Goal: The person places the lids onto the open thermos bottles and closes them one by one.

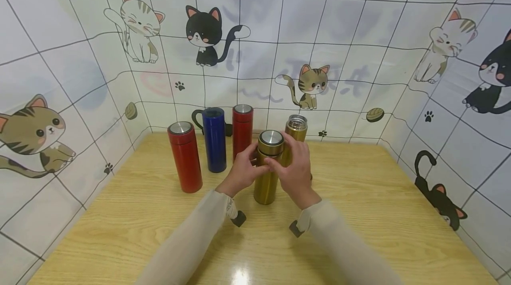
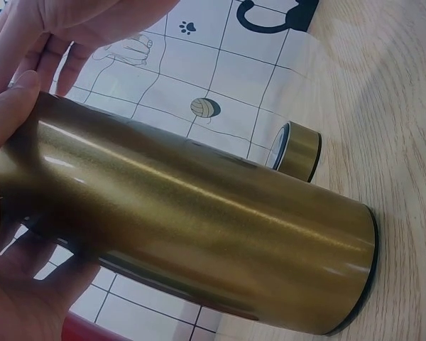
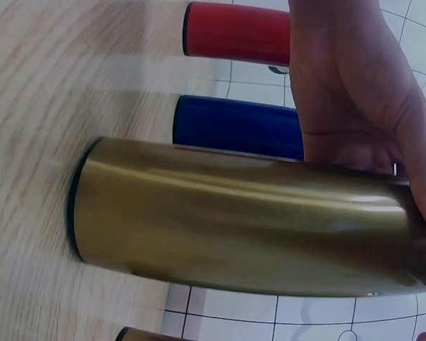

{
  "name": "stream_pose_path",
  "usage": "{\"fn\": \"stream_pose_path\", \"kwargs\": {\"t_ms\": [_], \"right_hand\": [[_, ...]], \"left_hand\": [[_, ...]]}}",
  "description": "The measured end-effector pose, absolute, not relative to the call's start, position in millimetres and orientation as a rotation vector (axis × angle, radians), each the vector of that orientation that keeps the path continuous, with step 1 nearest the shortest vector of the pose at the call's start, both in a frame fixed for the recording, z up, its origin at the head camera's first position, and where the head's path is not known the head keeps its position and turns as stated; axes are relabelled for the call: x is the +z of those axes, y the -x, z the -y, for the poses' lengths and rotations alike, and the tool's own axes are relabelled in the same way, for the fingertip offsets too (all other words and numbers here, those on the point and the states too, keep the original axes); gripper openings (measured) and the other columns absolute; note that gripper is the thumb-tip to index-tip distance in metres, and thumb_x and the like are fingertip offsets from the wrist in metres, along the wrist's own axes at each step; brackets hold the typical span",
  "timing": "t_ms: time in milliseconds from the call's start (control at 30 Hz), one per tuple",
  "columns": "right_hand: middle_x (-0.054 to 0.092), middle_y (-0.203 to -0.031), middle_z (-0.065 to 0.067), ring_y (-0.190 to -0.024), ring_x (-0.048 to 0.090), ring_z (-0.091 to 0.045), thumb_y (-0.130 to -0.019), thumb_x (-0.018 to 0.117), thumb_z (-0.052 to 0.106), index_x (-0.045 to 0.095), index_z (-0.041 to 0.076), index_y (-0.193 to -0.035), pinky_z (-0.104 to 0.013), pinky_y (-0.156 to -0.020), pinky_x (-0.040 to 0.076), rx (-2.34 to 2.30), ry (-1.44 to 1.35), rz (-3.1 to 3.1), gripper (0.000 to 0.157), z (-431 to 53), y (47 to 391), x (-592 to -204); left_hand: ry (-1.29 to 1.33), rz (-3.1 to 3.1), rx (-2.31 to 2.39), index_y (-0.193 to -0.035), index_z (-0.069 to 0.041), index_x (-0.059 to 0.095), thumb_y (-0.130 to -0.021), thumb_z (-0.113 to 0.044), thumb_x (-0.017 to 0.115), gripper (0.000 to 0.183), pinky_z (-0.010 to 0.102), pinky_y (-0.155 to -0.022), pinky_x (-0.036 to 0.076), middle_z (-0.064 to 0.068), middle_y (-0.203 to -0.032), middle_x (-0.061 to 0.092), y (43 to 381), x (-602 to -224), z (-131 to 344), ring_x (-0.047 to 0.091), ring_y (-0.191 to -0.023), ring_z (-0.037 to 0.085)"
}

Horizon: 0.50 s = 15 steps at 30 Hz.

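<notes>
A gold thermos bottle with a silver-topped lid stands upright on the table. My left hand grips its upper part from the left, thumb across the front. From the other side my right hand holds the same upper part, its thumb also in front. In the left wrist view the thermos body fills the middle. The right wrist view shows its base close to or on the wood. Behind the right hand stands a second gold thermos with a bare metal mouth, partly hidden.
A red thermos, a blue tumbler with a handle and another red thermos stand to the left and behind. A loose gold lid sits on the wooden table. Cat-patterned sheeting walls the back and sides.
</notes>
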State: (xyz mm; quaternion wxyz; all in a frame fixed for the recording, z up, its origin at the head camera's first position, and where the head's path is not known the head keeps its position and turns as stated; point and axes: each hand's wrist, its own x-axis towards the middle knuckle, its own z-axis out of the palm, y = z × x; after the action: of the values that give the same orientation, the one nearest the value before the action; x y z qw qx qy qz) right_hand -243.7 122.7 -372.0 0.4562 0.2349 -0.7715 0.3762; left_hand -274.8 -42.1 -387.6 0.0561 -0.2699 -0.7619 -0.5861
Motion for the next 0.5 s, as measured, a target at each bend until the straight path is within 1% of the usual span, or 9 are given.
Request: {"fn": "stream_pose_path", "kwargs": {"t_ms": [100,200,267,367,433,500], "right_hand": [[0.058,-0.109,-0.012,-0.1,0.047,-0.029,-0.07,0.089,0.019,0.048,0.006,-0.138,-0.037,-0.083,0.041,0.933,-0.576,1.891,0.081,-121.6,242.9,-371.7],[0.055,-0.115,-0.014,-0.105,0.046,-0.03,-0.072,0.088,0.018,0.046,0.006,-0.14,-0.04,-0.086,0.041,0.959,-0.616,1.917,0.08,-123.7,244.9,-368.3],[0.052,-0.124,-0.013,-0.114,0.044,-0.029,-0.077,0.083,0.019,0.044,0.007,-0.142,-0.045,-0.093,0.039,1.018,-0.673,1.986,0.076,-127.0,247.8,-363.8],[0.045,-0.138,-0.01,-0.126,0.037,-0.026,-0.085,0.073,0.019,0.042,0.012,-0.145,-0.052,-0.102,0.033,1.174,-0.779,2.136,0.068,-132.8,251.8,-354.7],[0.042,-0.142,-0.009,-0.13,0.035,-0.025,-0.089,0.066,0.016,0.042,0.015,-0.145,-0.055,-0.106,0.03,1.313,-0.836,2.227,0.062,-137.0,254.4,-349.2],[0.044,-0.142,-0.01,-0.13,0.036,-0.026,-0.089,0.063,0.01,0.044,0.014,-0.144,-0.054,-0.108,0.028,1.429,-0.886,2.266,0.058,-140.6,257.7,-345.1]], "left_hand": [[0.818,2.308,-1.773,-0.142,-0.015,0.046,-0.084,-0.02,0.078,0.067,0.046,-0.096,0.048,0.007,-0.131,0.059,275.3,-387.4,42.3,0.056,-0.121,0.028],[0.821,2.305,-1.764,-0.142,-0.014,0.046,-0.084,-0.018,0.078,0.066,0.046,-0.096,0.048,0.007,-0.131,0.059,275.7,-386.8,42.3,0.056,-0.12,0.028],[0.827,2.304,-1.761,-0.142,-0.015,0.046,-0.084,-0.019,0.079,0.067,0.045,-0.096,0.048,0.006,-0.131,0.059,275.5,-386.1,42.3,0.057,-0.12,0.027],[0.851,2.29,-1.776,-0.141,-0.017,0.047,-0.082,-0.021,0.081,0.069,0.043,-0.096,0.049,0.004,-0.131,0.059,275.4,-385.2,42.5,0.057,-0.119,0.024],[0.874,2.276,-1.794,-0.141,-0.018,0.047,-0.081,-0.023,0.082,0.07,0.042,-0.096,0.049,0.003,-0.131,0.058,275.6,-385.1,42.7,0.058,-0.117,0.022],[0.892,2.261,-1.814,-0.141,-0.018,0.047,-0.08,-0.023,0.082,0.07,0.041,-0.096,0.049,0.003,-0.131,0.058,275.6,-385.0,43.1,0.058,-0.117,0.021]]}}
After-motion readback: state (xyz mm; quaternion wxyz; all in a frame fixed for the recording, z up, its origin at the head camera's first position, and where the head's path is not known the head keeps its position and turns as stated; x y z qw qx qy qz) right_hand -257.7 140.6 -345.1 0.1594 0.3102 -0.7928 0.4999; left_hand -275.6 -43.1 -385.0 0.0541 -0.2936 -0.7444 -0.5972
